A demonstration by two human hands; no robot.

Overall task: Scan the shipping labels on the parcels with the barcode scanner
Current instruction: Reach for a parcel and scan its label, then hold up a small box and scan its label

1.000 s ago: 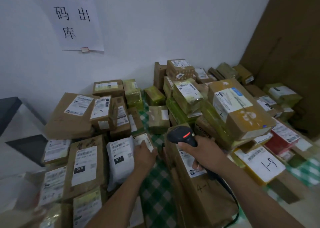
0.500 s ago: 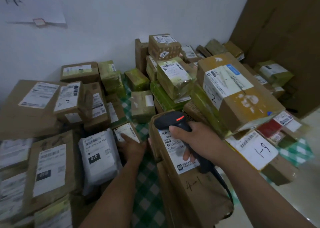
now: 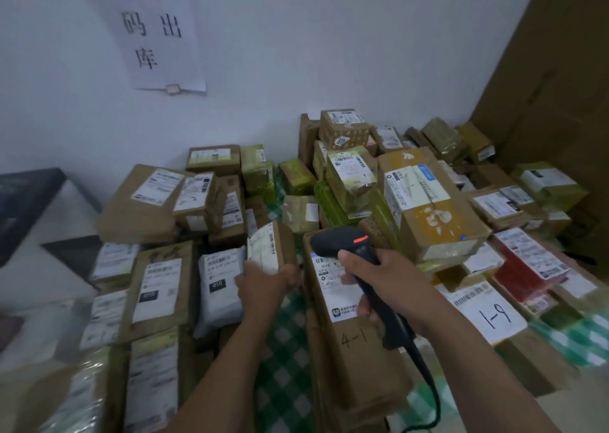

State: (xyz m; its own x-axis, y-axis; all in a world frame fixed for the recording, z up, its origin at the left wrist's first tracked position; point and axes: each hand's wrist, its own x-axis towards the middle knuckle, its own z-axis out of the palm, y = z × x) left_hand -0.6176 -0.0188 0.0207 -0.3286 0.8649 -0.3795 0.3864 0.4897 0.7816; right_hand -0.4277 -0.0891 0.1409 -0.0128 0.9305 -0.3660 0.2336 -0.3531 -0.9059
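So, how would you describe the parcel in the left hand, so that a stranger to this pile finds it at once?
Below the paper sign on the wall lies a pile of parcels. Near its middle, between the white bag marked 010 and the long box marked 4-1, the left hand holds a small brown parcel. It alone is tilted up and held.

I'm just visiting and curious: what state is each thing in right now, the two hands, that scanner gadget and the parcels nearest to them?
left hand: grips the small brown box.
small brown box: held above the pile, tilted, label showing.
right hand: grips the scanner's handle.
scanner: red light lit, head over the long box.
long box: lying flat, label up, marked 4-1.
white bag: lying in the pile, label up.
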